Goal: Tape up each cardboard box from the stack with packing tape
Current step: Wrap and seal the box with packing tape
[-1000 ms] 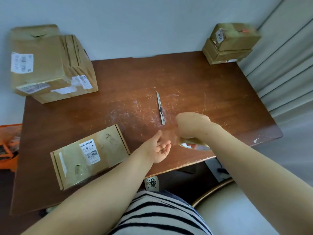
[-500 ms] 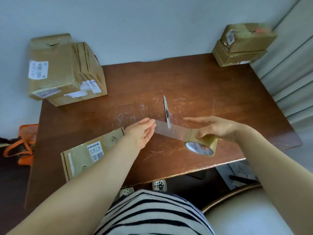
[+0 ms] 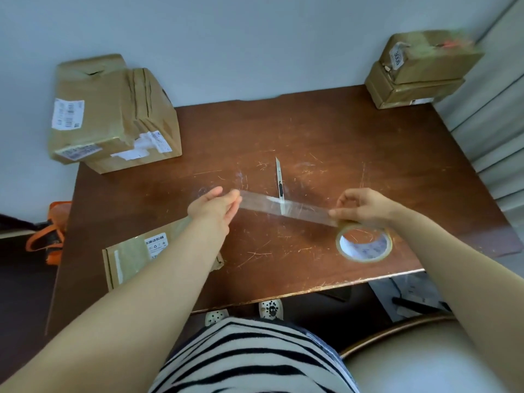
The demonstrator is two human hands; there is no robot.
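The strip of clear tape (image 3: 255,201) is spanning the air above the table (image 3: 368,154). The left hand (image 3: 215,207) is pinching its free end, and the right hand (image 3: 365,205) is gripping the tape roll (image 3: 364,243) at its top. The flat box (image 3: 133,256) is lying near-left, under the left forearm. The likely risk is the strip sagging onto the knife (image 3: 279,180) or the table below, or folding onto itself while travelling to the box.
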